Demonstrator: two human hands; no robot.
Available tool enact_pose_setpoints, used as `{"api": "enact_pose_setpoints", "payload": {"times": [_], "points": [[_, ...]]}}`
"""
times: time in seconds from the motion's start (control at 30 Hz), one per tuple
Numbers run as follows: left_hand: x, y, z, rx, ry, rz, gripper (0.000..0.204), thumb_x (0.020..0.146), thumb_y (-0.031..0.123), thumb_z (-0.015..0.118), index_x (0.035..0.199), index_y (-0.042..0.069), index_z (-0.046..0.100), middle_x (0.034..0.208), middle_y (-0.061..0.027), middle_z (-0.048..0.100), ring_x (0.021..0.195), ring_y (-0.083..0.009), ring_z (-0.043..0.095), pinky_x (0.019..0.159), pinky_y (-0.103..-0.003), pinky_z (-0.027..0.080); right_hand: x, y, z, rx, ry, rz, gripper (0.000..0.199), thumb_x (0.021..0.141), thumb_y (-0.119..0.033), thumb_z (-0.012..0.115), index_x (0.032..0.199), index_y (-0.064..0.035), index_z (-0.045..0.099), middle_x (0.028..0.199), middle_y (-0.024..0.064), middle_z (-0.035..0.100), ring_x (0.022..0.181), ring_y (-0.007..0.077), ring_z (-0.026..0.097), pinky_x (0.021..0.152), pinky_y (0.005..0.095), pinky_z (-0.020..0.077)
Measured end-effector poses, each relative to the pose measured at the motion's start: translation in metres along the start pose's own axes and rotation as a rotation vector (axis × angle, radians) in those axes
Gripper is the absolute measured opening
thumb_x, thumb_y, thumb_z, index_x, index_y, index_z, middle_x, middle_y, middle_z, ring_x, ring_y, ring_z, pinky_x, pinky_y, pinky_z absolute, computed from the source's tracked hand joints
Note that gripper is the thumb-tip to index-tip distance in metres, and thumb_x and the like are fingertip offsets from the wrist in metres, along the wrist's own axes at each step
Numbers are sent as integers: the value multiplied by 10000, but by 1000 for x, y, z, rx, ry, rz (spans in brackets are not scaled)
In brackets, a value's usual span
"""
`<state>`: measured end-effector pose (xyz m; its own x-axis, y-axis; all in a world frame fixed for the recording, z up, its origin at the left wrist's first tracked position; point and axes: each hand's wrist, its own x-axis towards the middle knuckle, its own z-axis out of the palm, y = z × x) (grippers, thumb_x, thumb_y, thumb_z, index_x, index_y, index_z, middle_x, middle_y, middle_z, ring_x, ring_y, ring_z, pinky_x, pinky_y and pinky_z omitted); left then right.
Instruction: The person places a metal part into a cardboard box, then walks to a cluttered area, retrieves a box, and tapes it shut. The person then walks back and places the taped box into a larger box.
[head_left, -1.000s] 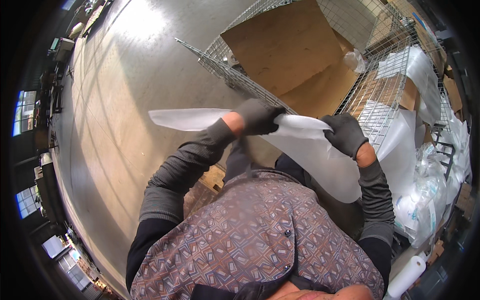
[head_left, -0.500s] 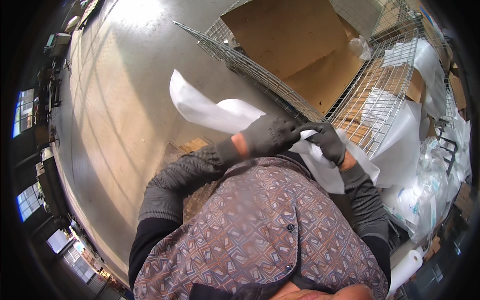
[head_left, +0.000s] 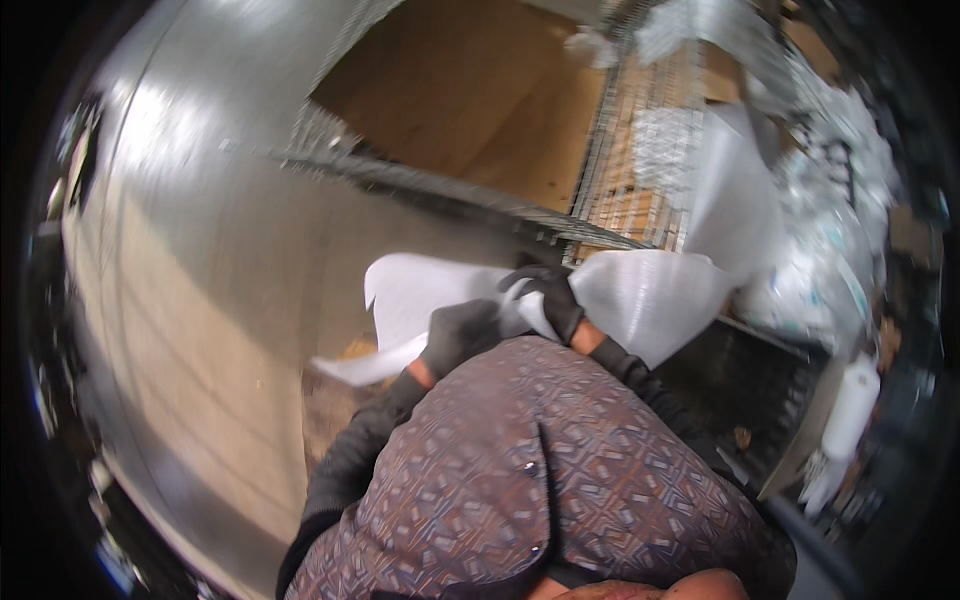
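Observation:
A thin white packing foam sheet [head_left: 420,285] stretches across in front of my body, its loose parts spreading to the left and right of my hands. My left hand [head_left: 462,333], in a dark glove, is closed on the sheet, with a narrow strip trailing out to its left. Close beside it, my gloved right hand [head_left: 548,298] grips a bunched fold, and the sheet fans out on its right. Motion blurs both hands, and the folds hide some of the fingers.
Ahead stands a wire mesh basket [head_left: 450,195] with a large brown cardboard sheet [head_left: 450,85] in it. White foam sheeting [head_left: 735,200] hangs over its right side. Clear plastic bags [head_left: 810,270] are piled at the right, above a white roll [head_left: 852,408]. Concrete floor [head_left: 190,290] extends left.
My view has turned, so the basket appears further left. My hands have come lower and a little apart, and the sheet now fans out wider on the right.

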<state>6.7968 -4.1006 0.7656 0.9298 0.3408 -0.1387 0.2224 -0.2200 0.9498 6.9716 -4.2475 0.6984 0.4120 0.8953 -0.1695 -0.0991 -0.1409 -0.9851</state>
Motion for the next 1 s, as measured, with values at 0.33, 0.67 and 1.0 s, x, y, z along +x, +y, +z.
{"api": "enact_pose_setpoints", "payload": {"times": [0.33, 0.67, 1.0], "points": [[37, -10, -3, 360, -123, 166, 178, 861, 154, 700, 1031, 101, 700, 848, -171, 708, 801, -402, 693, 707, -469, 547, -16, 3, 2, -144, 177, 304, 255, 888, -176, 702, 1090, -33, 763, 1067, 172, 762, 986, 255, 727, 929, 365, 552], [98, 17, 13, 538, -419, 335, 248, 858, 165, 715, 1087, 90, 656, 1013, -164, 725, 895, -412, 695, 733, -477, 551, -44, -32, -20, -165, 54, 156, 343, 901, -143, 706, 1227, -44, 674, 1098, 126, 741, 1014, 269, 706, 914, 385, 542], [77, -15, 53, 639, -692, 96, 675, 873, 508, 711, 1350, 44, 599, 915, -148, 752, 807, -372, 729, 700, -484, 559, -37, 12, -2, -791, 434, 449, 187, 929, -239, 575, 970, -119, 712, 942, 202, 739, 898, 422, 711, 781, 519, 549]]}}
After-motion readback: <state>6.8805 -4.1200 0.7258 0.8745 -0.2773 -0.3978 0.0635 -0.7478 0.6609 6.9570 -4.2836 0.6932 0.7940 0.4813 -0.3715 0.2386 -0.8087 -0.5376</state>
